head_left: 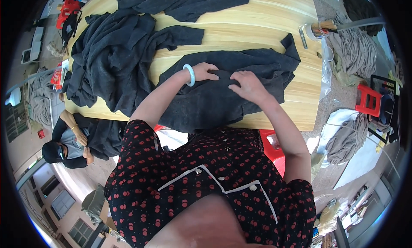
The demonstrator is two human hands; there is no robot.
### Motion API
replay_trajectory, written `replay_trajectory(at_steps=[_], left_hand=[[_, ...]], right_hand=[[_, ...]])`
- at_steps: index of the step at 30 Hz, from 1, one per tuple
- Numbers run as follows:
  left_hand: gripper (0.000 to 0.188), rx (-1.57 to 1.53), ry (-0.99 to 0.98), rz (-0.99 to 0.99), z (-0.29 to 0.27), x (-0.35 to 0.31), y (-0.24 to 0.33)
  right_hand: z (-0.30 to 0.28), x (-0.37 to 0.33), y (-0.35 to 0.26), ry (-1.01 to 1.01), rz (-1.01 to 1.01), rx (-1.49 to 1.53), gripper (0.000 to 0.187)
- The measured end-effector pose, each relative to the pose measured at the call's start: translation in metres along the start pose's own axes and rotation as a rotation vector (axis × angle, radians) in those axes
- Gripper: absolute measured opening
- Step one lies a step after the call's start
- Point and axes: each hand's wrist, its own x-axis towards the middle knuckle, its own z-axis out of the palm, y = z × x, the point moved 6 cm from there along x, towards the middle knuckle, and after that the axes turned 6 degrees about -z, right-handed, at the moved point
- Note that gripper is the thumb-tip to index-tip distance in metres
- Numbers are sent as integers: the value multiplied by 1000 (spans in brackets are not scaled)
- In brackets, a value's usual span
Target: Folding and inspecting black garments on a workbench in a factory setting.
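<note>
A charcoal-black garment lies spread along the near edge of the table, partly hanging toward my lap. A narrow part like a sleeve or strap folds up at its far right. My left hand, with a pale bracelet on the wrist, pinches the cloth near the garment's middle. A short way to the right, my right hand has its fingers curled on the same cloth, thumb toward the left hand. A fold of fabric runs between the two hands. Their fingertips are partly hidden in the dark cloth.
More dark garments are heaped on the wooden table to the left, with another at the far edge. A container of tools stands at the right edge. Someone sits at lower left. A red stool stands right.
</note>
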Motion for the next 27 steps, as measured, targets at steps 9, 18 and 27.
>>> replay_trajectory(at_steps=[9, 18, 27], left_hand=[[31, -7, 86, -46, 0, -11, 19], [30, 33, 73, -32, 10, -19, 19], [23, -381, 196, -134, 20, -25, 15]], right_hand=[[31, -12, -25, -86, 53, -243, 11], [31, -4, -29, 57, 74, -128, 12], [21, 5, -27, 218, 134, -33, 13]])
